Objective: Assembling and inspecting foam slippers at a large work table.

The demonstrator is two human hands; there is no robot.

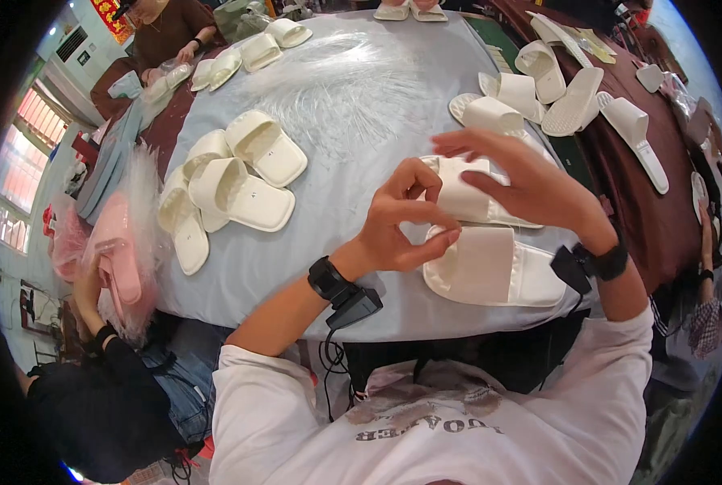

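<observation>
Two white open-toed slippers lie side by side in front of me on the pale grey-blue table cover: a near slipper (490, 271) and a far slipper (462, 198). At their left ends is my left hand (389, 222), fingers curled, with thumb and forefinger tips brought together beside the near slipper; anything between them is too small to make out. Over the far slipper hovers my right hand (535, 182), its fingers stretched out and slightly blurred, with nothing visible in it. It hides part of that slipper.
A cluster of white slippers (244, 194) lies to the left. Thin clear plastic bags (337, 89) cover the table's far middle. More slippers (575, 101) lie at right, partly on a dark red cover (620, 178). At left, a co-worker's arm reaches to bagged pink slippers (118, 250).
</observation>
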